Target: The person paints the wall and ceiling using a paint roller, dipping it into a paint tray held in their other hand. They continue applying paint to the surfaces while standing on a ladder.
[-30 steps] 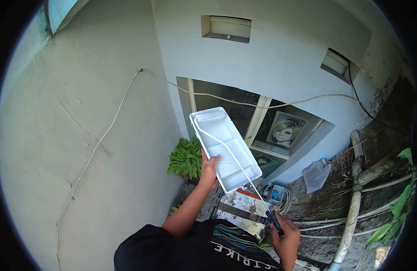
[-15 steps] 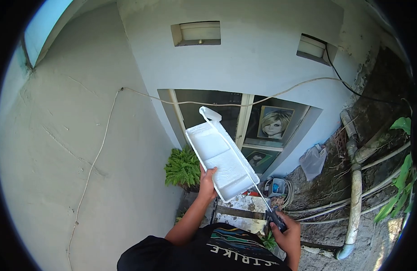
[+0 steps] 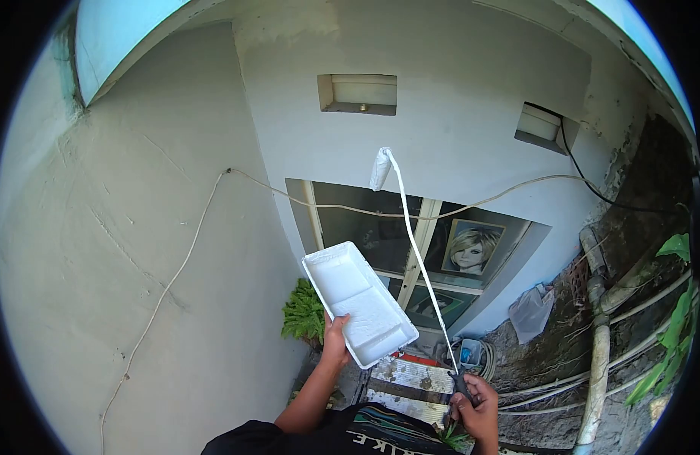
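Note:
My left hand (image 3: 336, 343) grips the near left edge of a white paint tray (image 3: 360, 303), thumb over the rim and fingers beneath. White paint coats the tray's inside. In my right hand (image 3: 477, 407) is the dark handle of a long-armed paint roller (image 3: 421, 262), fingers wrapped round it. The roller's paint-covered head (image 3: 381, 170) is up beyond the tray, overlapping the pale wall above the window in this view. Its thin white rod runs down to my hand, passing to the right of the tray.
A pale wall (image 3: 456, 144) with a window and two small vents stands ahead; a grey wall (image 3: 153, 250) is on the left. A cable (image 3: 350, 208) hangs across both. There is a fern (image 3: 303, 309), a plastic bag (image 3: 530, 312), and pipes (image 3: 597, 371) at the right.
The roller head has lifted off the tray's far end and risen away from it. The tray sits lower in view, and the camera has tilted upward.

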Tool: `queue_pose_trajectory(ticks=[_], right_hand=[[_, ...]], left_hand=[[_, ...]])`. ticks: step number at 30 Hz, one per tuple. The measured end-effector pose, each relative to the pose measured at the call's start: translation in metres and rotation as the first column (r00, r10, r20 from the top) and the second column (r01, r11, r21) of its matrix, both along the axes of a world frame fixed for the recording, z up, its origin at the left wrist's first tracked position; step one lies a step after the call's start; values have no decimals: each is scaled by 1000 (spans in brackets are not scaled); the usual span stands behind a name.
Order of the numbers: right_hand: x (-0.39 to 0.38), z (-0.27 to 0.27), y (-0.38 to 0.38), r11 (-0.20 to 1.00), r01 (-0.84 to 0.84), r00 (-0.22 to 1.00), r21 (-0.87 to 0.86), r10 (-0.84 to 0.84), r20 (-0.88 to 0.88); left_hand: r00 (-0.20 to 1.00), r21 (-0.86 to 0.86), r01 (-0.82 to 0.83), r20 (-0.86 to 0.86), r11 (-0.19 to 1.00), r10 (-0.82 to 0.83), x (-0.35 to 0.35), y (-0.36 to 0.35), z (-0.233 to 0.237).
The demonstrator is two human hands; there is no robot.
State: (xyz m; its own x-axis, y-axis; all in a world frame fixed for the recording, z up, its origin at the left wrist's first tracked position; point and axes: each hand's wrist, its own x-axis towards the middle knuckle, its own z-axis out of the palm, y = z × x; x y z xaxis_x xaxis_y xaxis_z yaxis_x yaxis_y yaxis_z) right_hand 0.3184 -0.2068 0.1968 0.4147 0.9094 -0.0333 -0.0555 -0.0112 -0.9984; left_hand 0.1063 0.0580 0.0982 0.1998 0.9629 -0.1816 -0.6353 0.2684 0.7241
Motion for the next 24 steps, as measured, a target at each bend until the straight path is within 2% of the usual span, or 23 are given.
queue_pose_trajectory(ticks=[4,6,7,8,9,11,12,14,15,17,18,20,22,24], right_hand=[[2,-7,-6,1000,-1,1000,-25,2,30],[-7,10,-7,994,82,989,-78,-71,133],[-5,15,-10,992,80,989,-100,-67,130],[-1,19,-12,993,111,917,-38,-88,390],[3,23,-14,992,120,777,30,-112,619],[7,38,-25,989,144,751,19,-122,649],[10,48,-32,989,142,716,-34,-79,694],[15,68,-47,977,148,675,-152,13,738],[19,72,-55,975,150,676,-163,19,737],[27,80,-72,987,121,555,-102,18,831],[26,97,-81,956,184,548,-226,91,831],[33,104,-94,961,192,496,-201,82,864],[38,120,-104,957,208,479,-202,80,874],[44,143,-110,928,149,363,-340,268,892]], left_hand=[[1000,-6,-11,1,1000,12,-1,7,5],[1000,21,24,17,1000,-24,0,9,17],[1000,0,23,13,1000,-23,2,9,19],[1000,31,25,2,999,-25,4,10,22],[1000,63,30,-10,998,-29,7,12,24],[1000,76,-5,-15,997,6,18,12,31],[999,109,-39,-14,993,41,23,13,34],[1000,105,-13,28,994,10,28,17,32],[997,116,7,76,993,-16,31,20,30],[997,105,21,68,994,-28,35,28,17],[994,113,22,103,993,-33,37,32,11],[987,104,24,157,994,-40,41,38,5],[990,111,19,136,994,-34,44,40,6],[992,136,15,121,991,-31,48,43,7]])
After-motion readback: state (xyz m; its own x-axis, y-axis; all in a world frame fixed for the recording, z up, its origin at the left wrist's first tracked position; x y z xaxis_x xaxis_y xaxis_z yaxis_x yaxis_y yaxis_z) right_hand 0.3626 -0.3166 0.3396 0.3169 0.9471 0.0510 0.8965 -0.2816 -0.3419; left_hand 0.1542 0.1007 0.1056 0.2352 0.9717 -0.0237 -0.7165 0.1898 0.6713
